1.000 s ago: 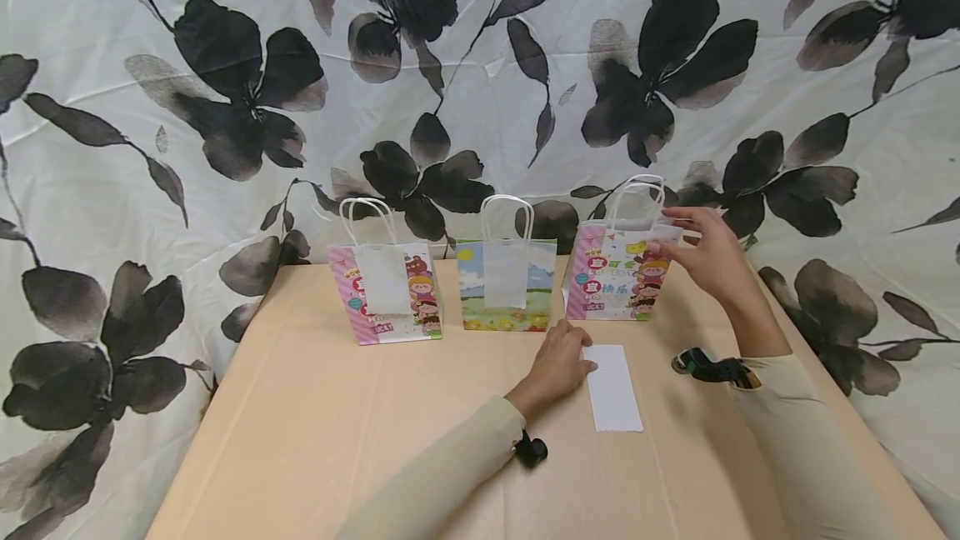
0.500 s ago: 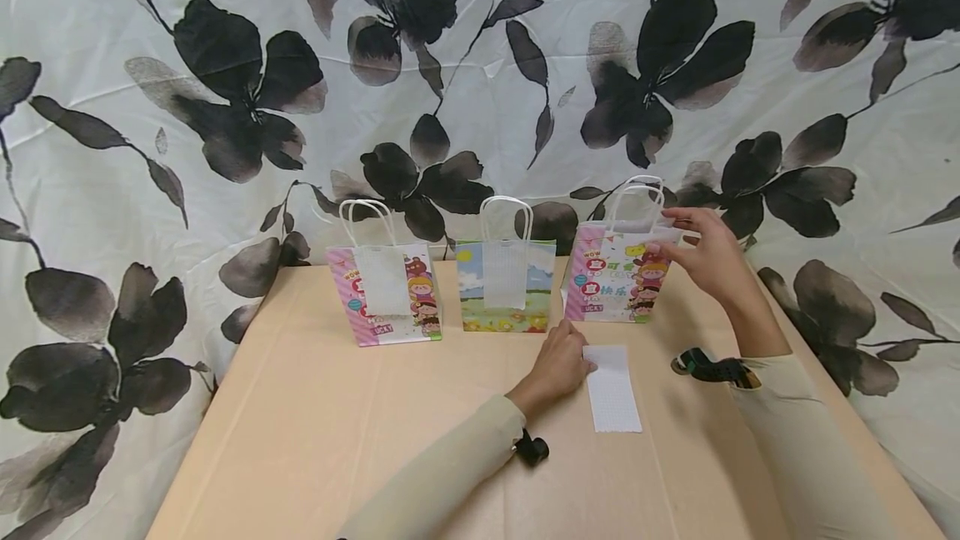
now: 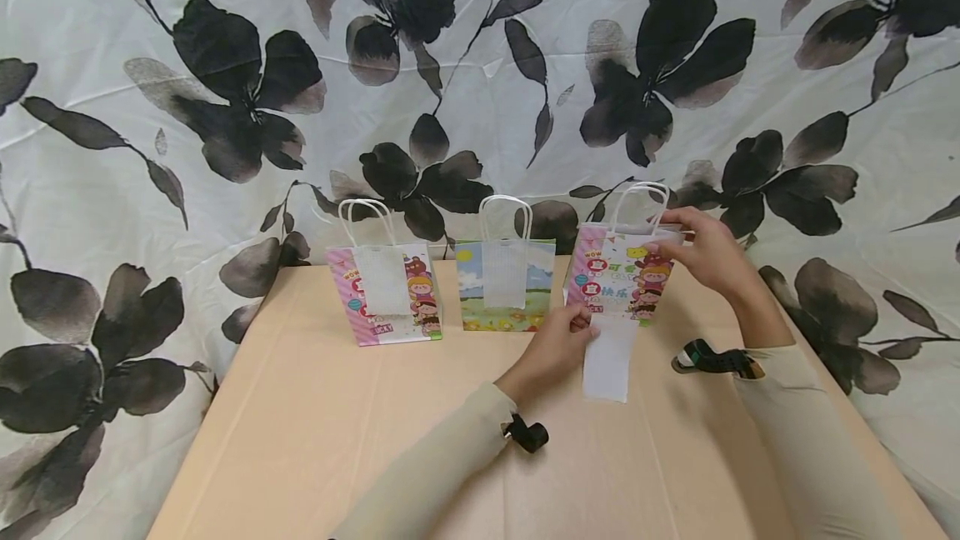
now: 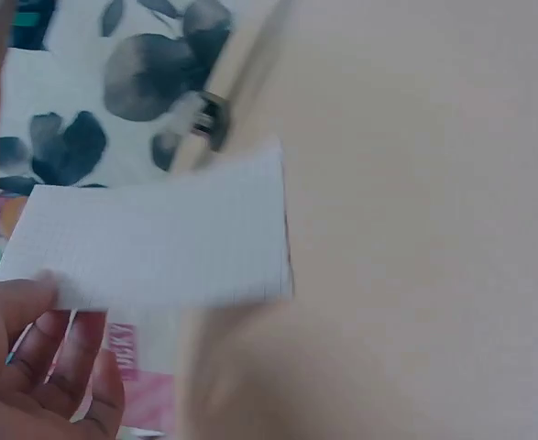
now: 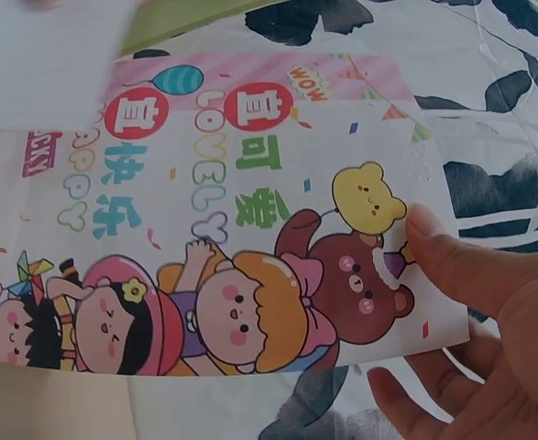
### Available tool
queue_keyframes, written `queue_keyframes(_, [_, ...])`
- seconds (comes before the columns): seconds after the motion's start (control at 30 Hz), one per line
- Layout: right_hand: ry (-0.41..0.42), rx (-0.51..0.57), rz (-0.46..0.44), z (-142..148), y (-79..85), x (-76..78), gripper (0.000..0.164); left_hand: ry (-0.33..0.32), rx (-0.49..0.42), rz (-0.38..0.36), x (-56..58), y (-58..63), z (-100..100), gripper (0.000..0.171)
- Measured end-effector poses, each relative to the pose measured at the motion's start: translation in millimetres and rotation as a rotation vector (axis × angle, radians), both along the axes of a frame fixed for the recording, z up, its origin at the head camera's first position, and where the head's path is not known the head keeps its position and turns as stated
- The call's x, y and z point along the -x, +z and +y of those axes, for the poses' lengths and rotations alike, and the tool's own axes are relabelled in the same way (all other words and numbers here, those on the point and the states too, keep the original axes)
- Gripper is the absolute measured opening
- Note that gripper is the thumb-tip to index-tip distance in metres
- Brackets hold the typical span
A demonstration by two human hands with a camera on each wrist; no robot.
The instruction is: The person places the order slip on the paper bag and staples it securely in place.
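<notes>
Between thumb and fingers, my left hand pinches a white slip of gridded paper by its upper left corner. The slip is off the table, just before the lower part of a pink-and-white paper gift bag with cartoon figures. At that bag's upper right edge, my right hand grips the rim, thumb in front, as the right wrist view also shows. The bag stands upright with its white handles up. In the left wrist view the paper is tilted and slightly blurred.
Left of the gripped bag stand a landscape-print gift bag and another pink cartoon gift bag, each with a white paper slip over its front. The tan table ends at a floral cloth backdrop.
My left hand has lifted the paper slip off the table and moved it up towards the right bag. The right hand still grips that bag, which has tipped slightly.
</notes>
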State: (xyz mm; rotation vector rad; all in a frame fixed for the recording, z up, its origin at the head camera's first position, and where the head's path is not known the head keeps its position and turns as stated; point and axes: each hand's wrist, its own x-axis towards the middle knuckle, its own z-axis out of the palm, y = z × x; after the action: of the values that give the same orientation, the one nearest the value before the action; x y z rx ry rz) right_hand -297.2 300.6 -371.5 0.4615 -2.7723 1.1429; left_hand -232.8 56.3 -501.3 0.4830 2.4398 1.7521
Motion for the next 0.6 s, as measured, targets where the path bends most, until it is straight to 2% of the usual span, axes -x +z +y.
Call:
queue_keyframes(0.1, [0.020,-0.016,0.034,1.2,0.1,0.1,0.032,0.028,-0.045,-0.005,2.1,13.4,1.0,0.005])
queue_keyframes(0.23, [0.060,-0.038,0.066,2.5,-0.6,-1.4,0.020,0.078,-0.023,0.029,4.1,27.8,3.0,0.008])
queue_keyframes(0.47, [0.111,-0.038,0.024,3.6,-0.9,-3.7,0.015,0.140,-0.054,0.104,5.5,47.1,6.0,0.011])
queue_keyframes(0.6, [0.143,-0.008,-0.025,3.7,-0.2,-4.6,0.023,0.173,-0.089,0.114,6.0,56.6,9.5,0.013])
